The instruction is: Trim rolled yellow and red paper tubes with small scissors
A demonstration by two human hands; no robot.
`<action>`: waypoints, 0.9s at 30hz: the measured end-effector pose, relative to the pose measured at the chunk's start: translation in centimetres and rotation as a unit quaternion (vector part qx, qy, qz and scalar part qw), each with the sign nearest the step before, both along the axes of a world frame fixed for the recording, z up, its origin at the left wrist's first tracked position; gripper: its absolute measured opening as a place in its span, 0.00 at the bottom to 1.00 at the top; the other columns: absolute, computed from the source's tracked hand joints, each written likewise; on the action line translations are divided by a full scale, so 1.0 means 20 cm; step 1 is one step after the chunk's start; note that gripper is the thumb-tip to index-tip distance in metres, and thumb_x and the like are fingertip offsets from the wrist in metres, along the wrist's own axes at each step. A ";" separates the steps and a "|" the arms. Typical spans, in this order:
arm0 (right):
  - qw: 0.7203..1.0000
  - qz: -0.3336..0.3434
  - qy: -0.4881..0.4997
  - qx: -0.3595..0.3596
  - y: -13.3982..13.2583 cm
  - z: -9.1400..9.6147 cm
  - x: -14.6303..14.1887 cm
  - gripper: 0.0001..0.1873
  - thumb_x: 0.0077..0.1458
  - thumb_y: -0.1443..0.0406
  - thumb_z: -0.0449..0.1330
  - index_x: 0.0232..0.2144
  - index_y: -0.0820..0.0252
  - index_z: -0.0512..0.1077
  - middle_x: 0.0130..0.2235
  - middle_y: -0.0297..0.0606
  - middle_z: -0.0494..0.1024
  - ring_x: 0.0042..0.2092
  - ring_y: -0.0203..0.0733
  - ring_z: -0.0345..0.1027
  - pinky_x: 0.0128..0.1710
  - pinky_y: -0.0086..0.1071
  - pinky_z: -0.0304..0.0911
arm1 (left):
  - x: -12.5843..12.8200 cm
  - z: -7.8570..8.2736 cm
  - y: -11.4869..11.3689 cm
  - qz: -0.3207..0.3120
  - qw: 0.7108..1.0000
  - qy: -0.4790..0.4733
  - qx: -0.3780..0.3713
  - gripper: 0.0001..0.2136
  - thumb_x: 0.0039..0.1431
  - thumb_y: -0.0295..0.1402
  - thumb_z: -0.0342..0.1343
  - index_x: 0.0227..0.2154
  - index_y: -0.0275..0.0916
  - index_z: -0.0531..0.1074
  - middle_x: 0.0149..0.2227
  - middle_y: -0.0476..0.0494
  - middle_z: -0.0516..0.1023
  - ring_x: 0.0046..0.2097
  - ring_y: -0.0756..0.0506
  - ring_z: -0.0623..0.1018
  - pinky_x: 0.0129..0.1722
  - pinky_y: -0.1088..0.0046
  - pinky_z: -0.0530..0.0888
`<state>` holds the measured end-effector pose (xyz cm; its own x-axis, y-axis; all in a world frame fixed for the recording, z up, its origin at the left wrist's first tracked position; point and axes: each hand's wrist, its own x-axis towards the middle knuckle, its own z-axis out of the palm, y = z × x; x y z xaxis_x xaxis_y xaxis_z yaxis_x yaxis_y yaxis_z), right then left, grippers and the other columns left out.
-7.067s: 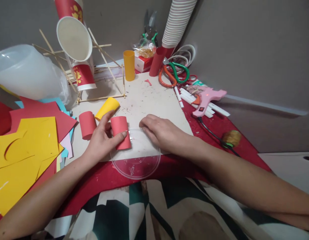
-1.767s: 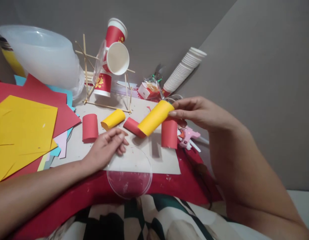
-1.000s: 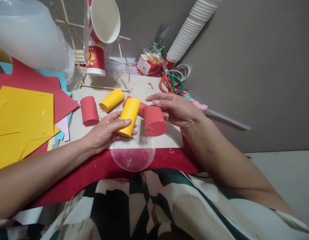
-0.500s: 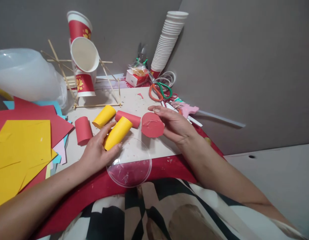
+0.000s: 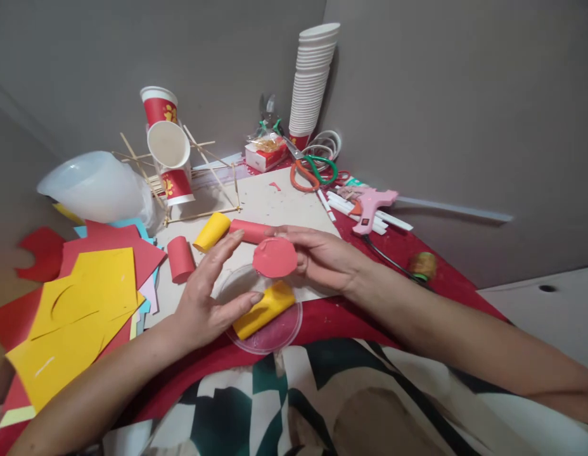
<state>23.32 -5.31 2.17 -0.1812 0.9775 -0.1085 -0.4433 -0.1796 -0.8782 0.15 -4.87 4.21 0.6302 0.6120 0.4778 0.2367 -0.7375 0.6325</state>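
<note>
My right hand (image 5: 322, 258) grips a red round paper piece (image 5: 275, 258) by its right side, fingers bent around it; its round face is towards me, and I cannot tell how deep it is. Just left of it, my left hand (image 5: 206, 294) is held with thumb and fingers apart, holding nothing. Under its thumb tip a yellow paper tube (image 5: 265, 310) lies slanted on a clear round plastic lid (image 5: 298, 320). Beyond the hands are a red tube (image 5: 180, 259), a second yellow tube (image 5: 212, 232) and another red tube (image 5: 248, 230), partly covered by my hands.
Coloured paper sheets (image 5: 85, 291) pile up on the left. Behind stand a stick frame (image 5: 203, 214) with paper cups (image 5: 168, 152) and a cup stack (image 5: 310, 82). Scissors (image 5: 313, 171), a pink glue gun (image 5: 374, 206) and a thread spool (image 5: 422, 266) lie right.
My left hand has let go of the yellow tube, which now lies on the lid. The red paper piece in my right hand has moved closer to my left hand. The view has shifted.
</note>
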 end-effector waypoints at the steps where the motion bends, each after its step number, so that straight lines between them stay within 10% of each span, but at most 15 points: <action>1: 0.998 0.017 0.039 -0.046 -0.01 0.00 -0.01 0.08 0.49 0.67 0.67 0.34 0.61 0.78 0.27 0.32 0.75 0.20 0.27 0.59 0.16 0.21 0.59 | 0.01 0.02 0.00 -0.017 1.000 0.003 0.002 0.39 0.56 0.32 0.64 0.67 0.51 0.51 0.67 0.37 0.61 0.66 0.38 0.65 0.64 0.54 0.66; 9: 0.982 0.044 0.137 -0.119 -0.04 0.01 -0.06 0.07 0.47 0.69 0.68 0.32 0.61 0.78 0.28 0.31 0.77 0.23 0.27 0.66 0.22 0.19 0.65 | 0.16 0.10 0.08 -0.140 0.990 -0.029 -0.018 0.29 0.53 0.31 0.66 0.58 0.45 0.66 0.60 0.37 0.72 0.62 0.38 0.71 0.63 0.54 0.67; 13: 0.993 0.058 0.063 -0.082 -0.01 0.01 -0.03 0.09 0.50 0.64 0.67 0.35 0.61 0.77 0.27 0.33 0.78 0.20 0.27 0.65 0.17 0.19 0.61 | 0.20 0.15 0.09 -0.072 0.993 -0.048 -0.082 0.20 0.53 0.33 0.67 0.48 0.41 0.70 0.47 0.41 0.78 0.50 0.43 0.78 0.54 0.62 0.73; 19: 0.977 -0.145 -0.129 0.093 -0.01 0.04 0.02 0.12 0.54 0.56 0.65 0.35 0.59 0.75 0.30 0.35 0.79 0.23 0.31 0.67 0.20 0.24 0.64 | 0.20 0.14 0.10 -0.006 0.981 -0.038 -0.189 0.18 0.55 0.39 0.65 0.46 0.41 0.68 0.44 0.43 0.77 0.45 0.44 0.77 0.47 0.67 0.73; 27: 0.847 -0.216 -0.282 0.396 -0.11 0.03 -0.01 0.12 0.56 0.62 0.65 0.44 0.50 0.77 0.46 0.40 0.77 0.50 0.46 0.71 0.50 0.42 0.70 | 0.22 0.05 0.14 0.016 0.985 0.018 -0.172 0.18 0.56 0.39 0.63 0.47 0.41 0.69 0.47 0.44 0.76 0.48 0.43 0.76 0.51 0.66 0.70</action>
